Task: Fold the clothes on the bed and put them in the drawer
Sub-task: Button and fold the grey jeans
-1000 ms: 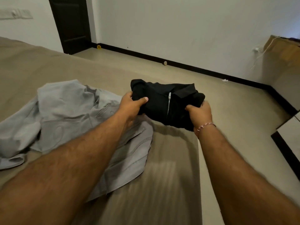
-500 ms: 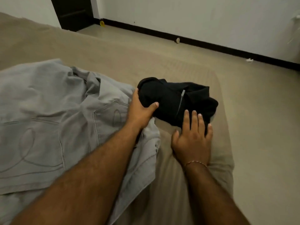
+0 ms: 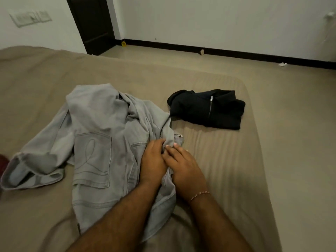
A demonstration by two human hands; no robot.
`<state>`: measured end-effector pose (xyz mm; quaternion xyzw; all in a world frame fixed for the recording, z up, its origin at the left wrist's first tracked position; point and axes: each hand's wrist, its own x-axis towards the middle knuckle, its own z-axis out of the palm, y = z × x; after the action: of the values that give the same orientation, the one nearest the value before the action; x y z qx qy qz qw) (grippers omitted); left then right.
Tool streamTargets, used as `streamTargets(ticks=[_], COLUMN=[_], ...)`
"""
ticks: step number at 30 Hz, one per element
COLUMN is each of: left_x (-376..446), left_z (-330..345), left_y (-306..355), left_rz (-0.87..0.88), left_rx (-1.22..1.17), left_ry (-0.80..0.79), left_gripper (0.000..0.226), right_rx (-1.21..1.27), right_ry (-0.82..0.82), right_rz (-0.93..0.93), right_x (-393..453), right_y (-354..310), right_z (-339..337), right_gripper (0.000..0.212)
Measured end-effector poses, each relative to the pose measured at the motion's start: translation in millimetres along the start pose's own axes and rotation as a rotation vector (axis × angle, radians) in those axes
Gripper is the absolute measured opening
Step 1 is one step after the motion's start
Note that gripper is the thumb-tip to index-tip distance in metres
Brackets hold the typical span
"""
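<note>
Crumpled grey jeans (image 3: pixel 98 142) lie spread on the bed (image 3: pixel 227 170), back pockets up. My left hand (image 3: pixel 152 160) and my right hand (image 3: pixel 183 166) sit side by side on the jeans' right edge, fingers curled into the grey cloth at the waistband. A folded black garment with a silver zip (image 3: pixel 207 110) lies by itself near the bed's far right corner, apart from both hands. No drawer is in view.
A dark red cloth (image 3: pixel 3 160) peeks in at the left edge. The bed's right edge drops to a tiled floor (image 3: pixel 291 124). A dark door (image 3: pixel 92 24) stands at the back; small bits lie along the skirting.
Both hands let go of the black garment, which now lies on the bed, and moved back and left onto the grey jeans.
</note>
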<state>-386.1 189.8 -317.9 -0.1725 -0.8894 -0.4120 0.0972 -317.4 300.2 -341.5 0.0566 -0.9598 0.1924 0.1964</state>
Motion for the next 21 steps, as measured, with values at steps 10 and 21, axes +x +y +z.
streamTargets(ticks=[10, 21], left_x=[-148, -431], left_z=[-129, -328], left_y=[-41, -41], left_rz=[-0.051, 0.289], left_rx=[-0.258, -0.255], left_ry=[-0.332, -0.62], left_gripper=[0.014, 0.045], right_rx=[0.013, -0.119], right_ry=[0.19, 0.037], right_rz=[0.194, 0.34], right_x=[-132, -332], right_y=[-186, -384], right_z=[-17, -71], right_gripper=[0.061, 0.009])
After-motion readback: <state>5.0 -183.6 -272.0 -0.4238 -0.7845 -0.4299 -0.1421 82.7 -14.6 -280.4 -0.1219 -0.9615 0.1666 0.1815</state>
